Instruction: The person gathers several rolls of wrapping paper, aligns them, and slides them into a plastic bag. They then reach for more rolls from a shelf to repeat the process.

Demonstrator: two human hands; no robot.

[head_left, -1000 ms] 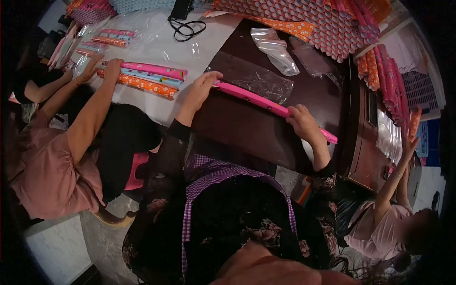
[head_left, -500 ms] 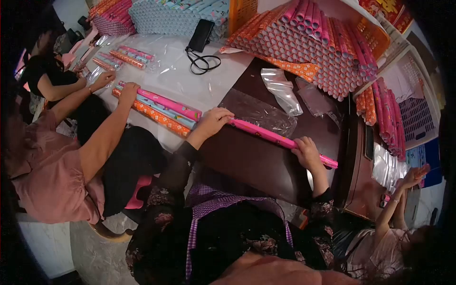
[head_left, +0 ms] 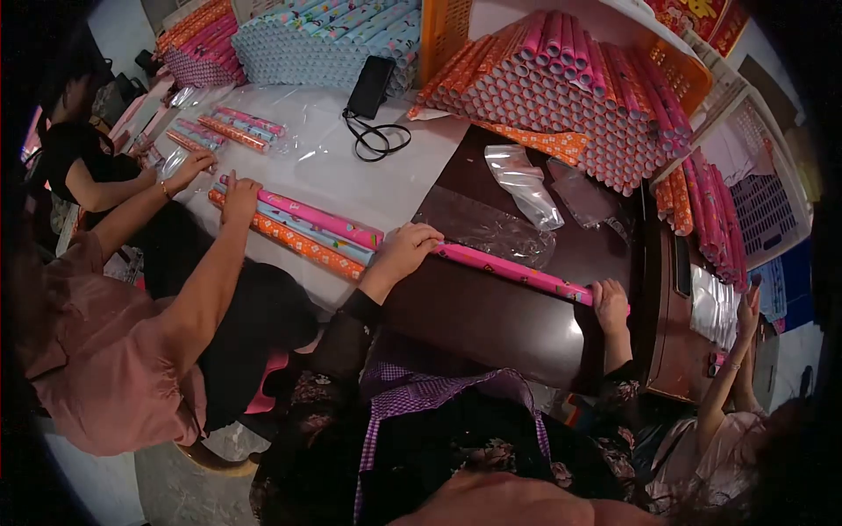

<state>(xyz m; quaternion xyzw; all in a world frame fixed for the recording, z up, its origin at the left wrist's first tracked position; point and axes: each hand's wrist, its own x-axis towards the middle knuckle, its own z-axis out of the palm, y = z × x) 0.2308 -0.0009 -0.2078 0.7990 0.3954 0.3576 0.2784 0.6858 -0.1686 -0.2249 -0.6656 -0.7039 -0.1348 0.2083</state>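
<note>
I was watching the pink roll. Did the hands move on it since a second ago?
Yes. The right hand slid along the pink roll to its far right end. The left hand stayed on the left end. The roll still lies on the dark table, beside the clear bag.

A pink paper roll (head_left: 513, 268) was held flat on the dark table (head_left: 491, 320), gripped at one end by the left hand (head_left: 405, 247) and at the other by the right hand (head_left: 610, 302). A clear plastic sleeve (head_left: 487, 230) lay just behind it. Three patterned rolls (head_left: 303, 232) were pressed down by a neighbouring person's hand (head_left: 239, 191).
</note>
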